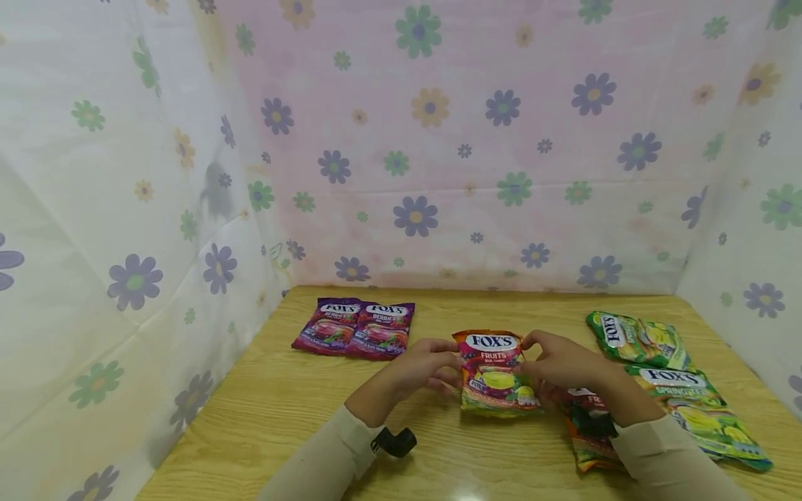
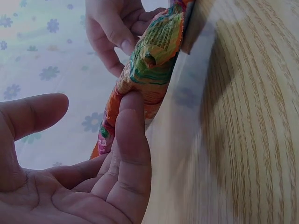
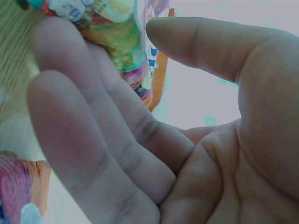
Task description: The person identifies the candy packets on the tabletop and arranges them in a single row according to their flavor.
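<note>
Where the Fruits packet is flanked: wooden table.
Left hand: thumb is spread, packet touched by fingers.
Right hand: packet's edge is touched; pinching cannot be told.

The worktop looks like smooth grained wood, glossy at its near edge. The Fruits packet and the purple packets near the far left corner look like shiny plastic film; the flowered backdrop, matt cloth.
</note>
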A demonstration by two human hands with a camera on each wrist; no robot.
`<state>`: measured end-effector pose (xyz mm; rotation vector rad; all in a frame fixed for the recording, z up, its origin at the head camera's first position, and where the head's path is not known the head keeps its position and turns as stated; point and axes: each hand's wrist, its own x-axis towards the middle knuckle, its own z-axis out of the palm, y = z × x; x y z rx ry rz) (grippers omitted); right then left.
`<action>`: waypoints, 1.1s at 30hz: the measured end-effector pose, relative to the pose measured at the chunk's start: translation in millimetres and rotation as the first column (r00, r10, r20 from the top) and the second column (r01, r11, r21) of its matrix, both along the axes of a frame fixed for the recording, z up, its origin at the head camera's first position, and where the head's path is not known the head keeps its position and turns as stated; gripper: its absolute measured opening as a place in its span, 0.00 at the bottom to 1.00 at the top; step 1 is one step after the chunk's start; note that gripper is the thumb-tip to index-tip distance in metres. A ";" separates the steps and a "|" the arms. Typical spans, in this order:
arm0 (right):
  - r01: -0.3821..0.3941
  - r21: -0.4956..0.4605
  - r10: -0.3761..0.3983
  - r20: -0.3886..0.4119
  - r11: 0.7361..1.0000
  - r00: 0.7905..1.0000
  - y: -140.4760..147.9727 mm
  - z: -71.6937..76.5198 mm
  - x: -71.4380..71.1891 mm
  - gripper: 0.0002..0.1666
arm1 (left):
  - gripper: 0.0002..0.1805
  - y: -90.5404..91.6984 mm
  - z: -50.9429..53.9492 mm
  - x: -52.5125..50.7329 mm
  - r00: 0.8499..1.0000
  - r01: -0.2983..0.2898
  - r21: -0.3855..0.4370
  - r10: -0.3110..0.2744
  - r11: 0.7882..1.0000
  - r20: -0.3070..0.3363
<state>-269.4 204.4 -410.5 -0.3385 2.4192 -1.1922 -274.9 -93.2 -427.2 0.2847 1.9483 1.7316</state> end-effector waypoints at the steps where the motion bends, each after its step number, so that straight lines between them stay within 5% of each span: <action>1: 0.000 -0.004 0.000 -0.005 1.000 1.000 -0.2 -0.4 -0.4 0.40 | 0.31 -0.3 0.1 -0.2 1.000 -0.001 0.000 0.001 1.000 -0.005; 10: 0.004 -0.067 -0.007 -0.046 0.998 0.999 -4.3 -1.6 -3.4 0.40 | 0.33 -4.3 0.8 -1.1 0.999 -0.026 0.007 0.026 1.000 -0.027; 17: 0.055 -0.053 -0.061 -0.122 0.997 0.991 -9.5 -0.2 -10.5 0.40 | 0.35 -7.3 3.6 -11.3 0.994 -0.059 -0.001 0.059 0.998 -0.087; 33: 0.110 -0.073 -0.119 -0.131 0.991 0.984 -34.6 16.2 -31.4 0.46 | 0.34 -23.6 11.3 -30.9 0.972 -0.147 -0.018 0.141 0.989 -0.188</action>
